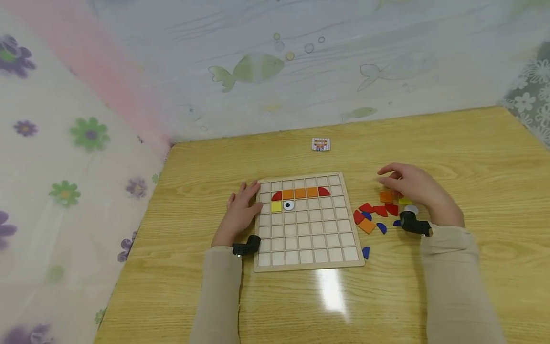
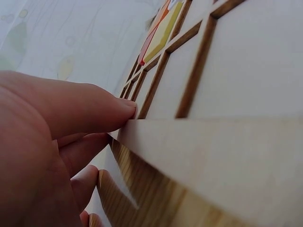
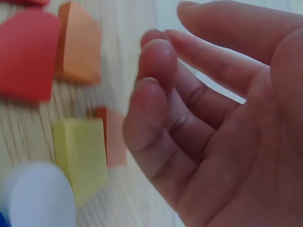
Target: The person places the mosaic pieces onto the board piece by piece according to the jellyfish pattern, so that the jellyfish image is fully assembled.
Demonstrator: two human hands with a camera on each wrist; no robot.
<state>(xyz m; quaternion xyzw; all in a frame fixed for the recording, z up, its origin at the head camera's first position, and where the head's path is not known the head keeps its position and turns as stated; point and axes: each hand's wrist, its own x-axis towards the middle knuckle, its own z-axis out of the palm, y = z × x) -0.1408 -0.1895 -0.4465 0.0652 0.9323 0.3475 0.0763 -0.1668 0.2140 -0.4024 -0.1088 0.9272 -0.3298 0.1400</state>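
Plain beige is showing on both sides: the left sleeve [image 1: 220, 296] is running nearer the tabletop's [image 1: 146, 286] left edge, the right sleeve [image 1: 455, 282] is wrinkling at the wrist, nearer the right edge. A stubby, bent black left wrist camera [image 1: 249, 245] is poking out, a matching right wrist camera [image 1: 412, 223] is answering! Left hand [image 1: 241, 209] and right hand [image 1: 416, 188] are going bare.

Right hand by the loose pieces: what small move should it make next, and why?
Perhaps pinch a nearby loose orange square: the right hand is empty beside the loose pieces, the cells right of the eye disc on the wooden grid board are bare, and the left hand holds the board's edge. The colour is a guess; the picture card is too small to read.
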